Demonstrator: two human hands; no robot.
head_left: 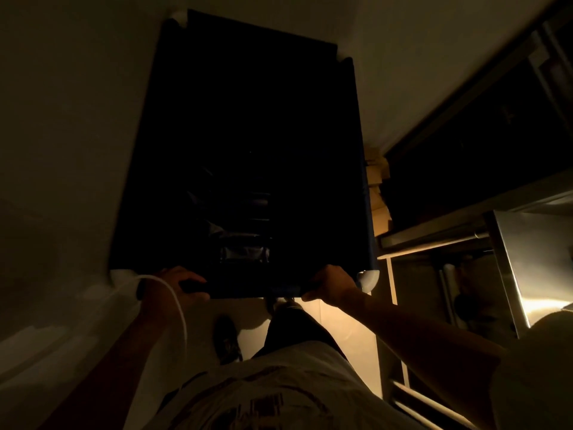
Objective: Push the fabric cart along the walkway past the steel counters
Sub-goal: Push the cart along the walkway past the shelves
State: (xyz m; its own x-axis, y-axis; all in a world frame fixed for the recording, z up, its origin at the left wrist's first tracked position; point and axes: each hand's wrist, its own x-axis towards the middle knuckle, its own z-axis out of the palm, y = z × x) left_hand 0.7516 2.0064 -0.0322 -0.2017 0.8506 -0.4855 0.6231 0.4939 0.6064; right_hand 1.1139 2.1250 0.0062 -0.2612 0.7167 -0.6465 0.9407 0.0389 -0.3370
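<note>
Cart: I see the dark fabric cart (248, 144) straight ahead on the pale walkway floor (77, 135), its near rim at my hands.
Left hand (176, 283): fingers curled round the near rim, gripping it.
Right hand (331, 283): fingers wrapped over the same rim near the white corner fitting (369, 279).
Right side: steel tabletop (533, 252), just beside the cart.
Cable: a white cable (173, 302) crosses my left wrist.

Both arms stretched forward, left hand (178, 282) and right hand (331, 282) curled in a grip, knuckles up
</note>
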